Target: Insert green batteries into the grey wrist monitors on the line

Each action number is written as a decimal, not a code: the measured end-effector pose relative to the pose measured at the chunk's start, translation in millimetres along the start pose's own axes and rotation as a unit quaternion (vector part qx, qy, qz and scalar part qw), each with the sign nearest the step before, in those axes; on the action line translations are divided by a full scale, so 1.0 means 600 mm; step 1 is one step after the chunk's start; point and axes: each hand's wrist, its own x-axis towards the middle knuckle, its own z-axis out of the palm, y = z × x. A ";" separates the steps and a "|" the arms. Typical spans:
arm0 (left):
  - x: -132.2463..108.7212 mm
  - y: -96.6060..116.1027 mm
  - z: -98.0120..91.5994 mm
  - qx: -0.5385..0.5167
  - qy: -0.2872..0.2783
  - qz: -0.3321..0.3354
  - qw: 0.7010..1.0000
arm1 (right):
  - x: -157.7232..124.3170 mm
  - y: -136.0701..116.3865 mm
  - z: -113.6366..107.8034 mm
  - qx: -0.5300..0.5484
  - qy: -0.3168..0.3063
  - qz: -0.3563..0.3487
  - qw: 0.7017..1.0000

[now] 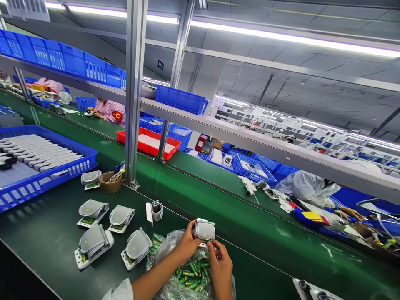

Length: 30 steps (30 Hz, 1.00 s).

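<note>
Above a clear plastic bag (168, 250) of green batteries (193, 275), my left hand (188, 243) grips a wrist blood pressure monitor (204, 230) with a folded grey cuff. The thumb and fingers of my right hand (220, 262) are pinched at the monitor's lower edge; whether a battery is between them is hidden. More monitors of this kind lie to the left on the green bench, among them one monitor (136, 246) close to the bag. Green batteries show in the open undersides of several. Another monitor (154, 211) stands on its side behind the bag.
A blue crate (87, 160) of white parts stands at far left, near a roll of brown tape (110, 183). Metal posts (135, 104) and a rail rise behind the bench. A green conveyor (193, 196) runs beyond. White parts (312, 289) sit at lower right. Co-workers sit across.
</note>
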 end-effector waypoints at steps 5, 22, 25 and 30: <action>-0.005 0.009 0.000 -0.021 -0.016 -0.007 1.000 | 0.010 0.015 -0.004 0.086 -0.013 0.060 0.994; -0.007 0.019 -0.005 -0.048 -0.082 -0.026 0.995 | 0.018 0.033 -0.014 0.099 -0.044 0.082 0.991; -0.008 0.020 -0.004 -0.049 -0.089 -0.022 0.995 | 0.017 0.033 -0.013 0.103 -0.019 0.077 0.991; -0.001 0.009 -0.009 -0.050 -0.087 -0.028 0.995 | 0.013 0.022 -0.013 0.103 -0.019 0.087 0.991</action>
